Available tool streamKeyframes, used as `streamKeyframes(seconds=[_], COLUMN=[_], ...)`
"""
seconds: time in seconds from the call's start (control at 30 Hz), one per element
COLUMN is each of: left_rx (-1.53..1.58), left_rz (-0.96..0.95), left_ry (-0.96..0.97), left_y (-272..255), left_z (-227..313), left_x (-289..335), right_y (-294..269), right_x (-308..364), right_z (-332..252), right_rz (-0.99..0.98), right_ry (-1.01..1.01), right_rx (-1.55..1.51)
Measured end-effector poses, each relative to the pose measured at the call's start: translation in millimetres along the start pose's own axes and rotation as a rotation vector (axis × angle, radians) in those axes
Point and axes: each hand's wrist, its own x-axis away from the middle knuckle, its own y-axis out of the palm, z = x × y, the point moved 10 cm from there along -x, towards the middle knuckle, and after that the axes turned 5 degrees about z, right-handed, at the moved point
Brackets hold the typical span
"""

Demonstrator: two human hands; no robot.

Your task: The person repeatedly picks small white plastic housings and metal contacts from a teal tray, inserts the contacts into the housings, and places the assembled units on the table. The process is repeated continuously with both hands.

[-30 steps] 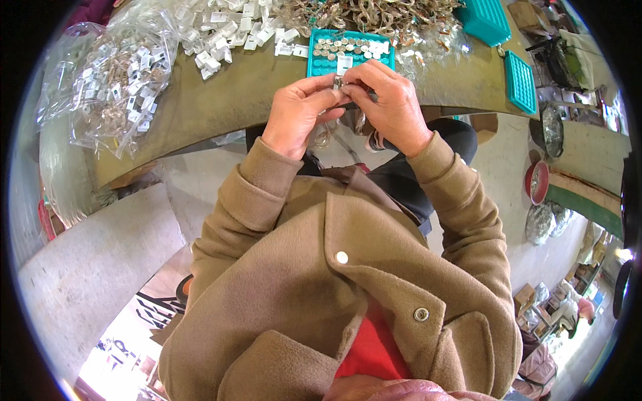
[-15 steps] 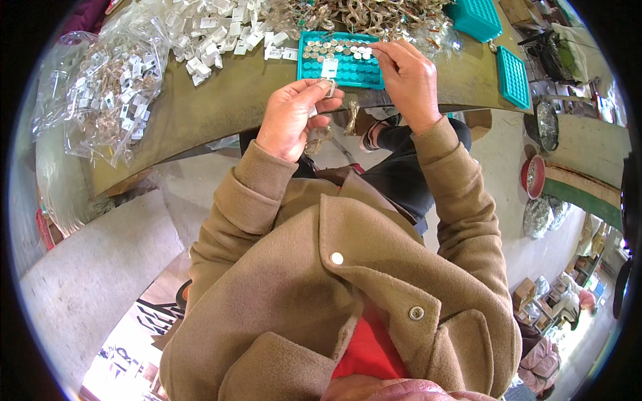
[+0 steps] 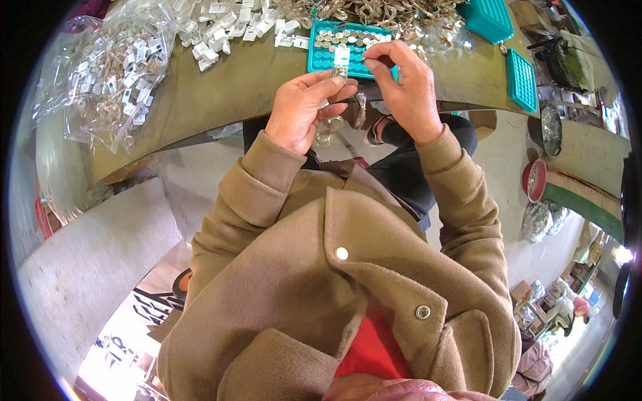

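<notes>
My left hand pinches a small white plastic battery case between thumb and fingers, over the near part of a teal tray. A thin coil of light wire hangs below that hand. My right hand is closed in a pinch just right of the case, thumb and forefinger together. Something small and dark shows at its fingertips, too small to make out. Rows of round silver button cells lie in the far part of the tray; its nearer round pockets show teal.
Loose white cases are heaped left of the tray, beside a clear bag of wired cases. Tangled wire lies behind. Stacked teal trays and a single teal tray are at right. The table edge curves before me.
My right hand has drawn back from the far cells, down and slightly left, toward the white case. My left hand still holds the case. The whole view has shifted slightly.
</notes>
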Motion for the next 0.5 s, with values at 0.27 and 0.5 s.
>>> streamKeyframes(seconds=[0.27,0.5], left_rx=[0.009,0.084], left_rz=[-0.035,0.012], left_ry=[0.024,0.096], left_y=[4,2], left_z=[0,-4], left_x=[8,10], right_y=[10,15], right_x=[13,18], right_z=[-34,-46], right_rz=[0.09,0.032], right_ry=[-0.14,-0.3], right_rx=[0.099,0.165])
